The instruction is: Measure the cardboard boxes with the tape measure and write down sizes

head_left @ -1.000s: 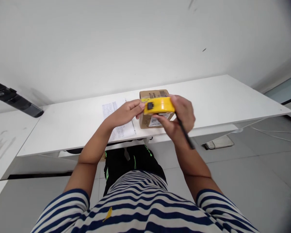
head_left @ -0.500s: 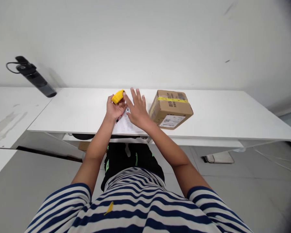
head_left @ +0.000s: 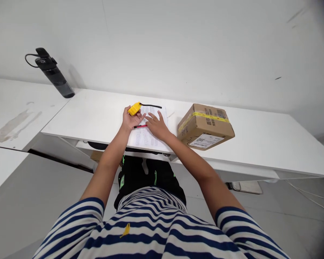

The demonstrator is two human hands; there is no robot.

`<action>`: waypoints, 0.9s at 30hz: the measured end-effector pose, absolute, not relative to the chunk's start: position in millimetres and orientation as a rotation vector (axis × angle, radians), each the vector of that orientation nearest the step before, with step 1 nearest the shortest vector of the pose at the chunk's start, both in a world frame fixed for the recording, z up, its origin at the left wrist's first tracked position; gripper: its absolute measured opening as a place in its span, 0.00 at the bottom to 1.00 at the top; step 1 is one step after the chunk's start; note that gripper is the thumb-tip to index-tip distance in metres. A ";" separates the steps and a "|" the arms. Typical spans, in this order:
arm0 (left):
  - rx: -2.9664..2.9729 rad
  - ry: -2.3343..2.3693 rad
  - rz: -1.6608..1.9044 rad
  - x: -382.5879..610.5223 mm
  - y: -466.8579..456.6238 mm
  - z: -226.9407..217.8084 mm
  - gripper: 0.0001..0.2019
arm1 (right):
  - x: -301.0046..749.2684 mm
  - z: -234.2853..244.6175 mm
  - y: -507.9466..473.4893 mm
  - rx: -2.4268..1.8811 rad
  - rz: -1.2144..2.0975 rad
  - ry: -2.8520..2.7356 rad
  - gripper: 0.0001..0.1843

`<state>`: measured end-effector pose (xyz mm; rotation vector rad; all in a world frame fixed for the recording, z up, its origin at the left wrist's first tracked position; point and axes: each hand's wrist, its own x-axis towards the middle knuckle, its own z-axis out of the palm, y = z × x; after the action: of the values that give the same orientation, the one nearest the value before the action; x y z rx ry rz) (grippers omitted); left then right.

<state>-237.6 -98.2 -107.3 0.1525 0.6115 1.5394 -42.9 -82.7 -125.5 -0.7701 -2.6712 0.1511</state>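
My left hand (head_left: 130, 120) is closed round a yellow tape measure (head_left: 134, 108) and rests on the white table (head_left: 97, 115); a black strap trails right from the tape measure. A red pen (head_left: 140, 126) lies under the same hand's fingers, on a printed sheet of paper (head_left: 148, 136). My right hand (head_left: 158, 126) lies on that paper with fingers stretched out flat and its fingertips by the pen. A taped cardboard box (head_left: 205, 126) with a white label stands just right of my right hand.
A black water bottle (head_left: 52, 73) leans at the far left where two tables meet. The wall runs close behind the table. Cables and a flat grey object lie on the floor at the right.
Both hands left the box. The left hand carried the tape measure left and set it down by the paper. The right hand dropped flat onto the sheet. The view has swung left.
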 end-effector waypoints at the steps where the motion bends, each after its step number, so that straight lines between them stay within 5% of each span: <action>1: 0.160 0.605 1.518 -234.7 -94.7 -107.2 0.21 | -34.6 -125.7 -84.6 -0.765 0.183 -2.641 0.21; 7: 0.234 0.646 1.405 -215.4 -65.7 -113.1 0.19 | 13.7 -136.8 -94.1 -1.008 0.468 -2.273 0.14; 15: 0.330 0.763 1.332 -221.2 -55.6 -120.3 0.17 | 14.6 -151.8 -100.4 -0.854 1.087 -1.892 0.42; 27: 0.231 0.701 1.350 -219.7 -50.0 -132.6 0.16 | 11.4 -158.1 -99.3 -1.013 1.177 -1.893 0.29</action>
<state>-219.7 -50.0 -132.6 0.2314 0.7013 1.3499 11.4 -99.3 -158.1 -1.0127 -1.8934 1.1773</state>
